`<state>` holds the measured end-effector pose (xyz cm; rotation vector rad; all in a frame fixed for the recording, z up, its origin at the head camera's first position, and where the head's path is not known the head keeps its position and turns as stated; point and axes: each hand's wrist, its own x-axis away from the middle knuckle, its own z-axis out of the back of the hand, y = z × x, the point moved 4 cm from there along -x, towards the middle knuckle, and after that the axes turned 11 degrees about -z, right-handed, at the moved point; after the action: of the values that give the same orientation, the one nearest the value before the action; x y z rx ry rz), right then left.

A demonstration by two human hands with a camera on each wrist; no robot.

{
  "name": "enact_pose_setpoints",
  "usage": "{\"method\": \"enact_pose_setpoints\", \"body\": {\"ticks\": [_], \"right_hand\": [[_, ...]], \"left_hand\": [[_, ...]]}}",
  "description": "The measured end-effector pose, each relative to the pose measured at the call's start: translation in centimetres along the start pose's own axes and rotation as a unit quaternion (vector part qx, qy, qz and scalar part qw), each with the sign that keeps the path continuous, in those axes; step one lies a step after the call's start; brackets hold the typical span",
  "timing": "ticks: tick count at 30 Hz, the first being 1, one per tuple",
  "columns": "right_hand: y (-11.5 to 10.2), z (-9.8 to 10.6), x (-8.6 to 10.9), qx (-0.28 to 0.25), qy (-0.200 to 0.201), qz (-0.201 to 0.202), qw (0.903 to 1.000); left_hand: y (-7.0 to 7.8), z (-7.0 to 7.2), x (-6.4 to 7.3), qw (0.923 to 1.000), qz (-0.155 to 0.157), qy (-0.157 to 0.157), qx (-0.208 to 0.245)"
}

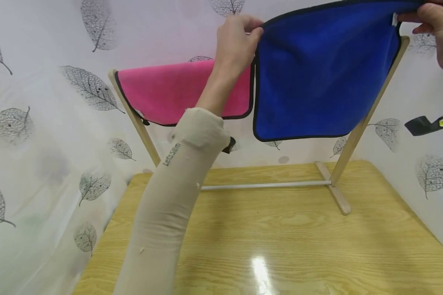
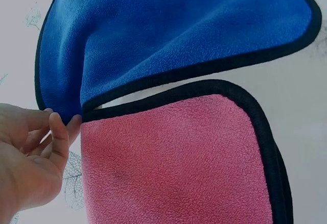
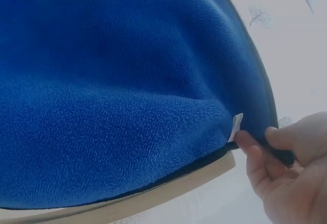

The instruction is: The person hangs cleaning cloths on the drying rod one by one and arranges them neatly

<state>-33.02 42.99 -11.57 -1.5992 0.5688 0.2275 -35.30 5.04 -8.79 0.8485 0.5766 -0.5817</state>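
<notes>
A blue towel (image 1: 321,73) with black edging hangs in front of the right part of a wooden rack. My left hand (image 1: 237,43) pinches its upper left corner between thumb and fingers; the left wrist view shows this hand (image 2: 36,157) beside the pink towel's fold. At the upper right, my right hand (image 1: 440,32) grips the blue towel's other corner, near a small white tag (image 3: 235,127). A pink towel (image 1: 184,90), also black-edged, drapes over the rack's left half, partly hidden behind my left forearm. The rack's top bar is covered by the towels.
The rack's right post (image 1: 369,110) rises from a wooden foot (image 1: 333,188), and its left post (image 1: 136,119) leans beside the pink towel. A white lower bar (image 1: 265,185) spans the rack above the wood-grain table (image 1: 280,233). Leaf-patterned sheeting (image 1: 51,135) surrounds the table.
</notes>
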Motion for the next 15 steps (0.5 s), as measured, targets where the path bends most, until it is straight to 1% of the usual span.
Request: {"method": "enact_pose_setpoints", "body": {"ticks": [3, 5, 7, 11, 13, 15], "right_hand": [[0.2, -0.1, 0.2, -0.017, 0.000, -0.009, 0.9998], [0.3, -0.2, 0.3, -0.015, -0.001, -0.013, 0.9998], [0.4, -0.3, 0.5, 0.004, 0.002, -0.015, 0.9999], [0.3, -0.8, 0.9, 0.071, 0.022, -0.026, 0.9969], [0.3, -1.1, 1.1, 0.086, 0.030, -0.040, 0.9950], [0.4, -1.1, 1.2, 0.075, 0.036, -0.058, 0.9948]], "left_hand": [[-0.2, 0.0, -0.2, 0.9996, 0.008, -0.023, -0.011], [-0.4, 0.0, -0.2, 0.9991, 0.011, -0.038, -0.018], [-0.6, 0.0, -0.2, 0.9985, 0.013, -0.049, -0.021], [-0.9, 0.0, 0.0, 0.9979, 0.019, -0.058, -0.020], [-1.1, 0.0, 0.1, 0.9972, 0.027, -0.068, -0.020], [-1.1, -0.1, 0.1, 0.9959, 0.033, -0.081, -0.025]]}}
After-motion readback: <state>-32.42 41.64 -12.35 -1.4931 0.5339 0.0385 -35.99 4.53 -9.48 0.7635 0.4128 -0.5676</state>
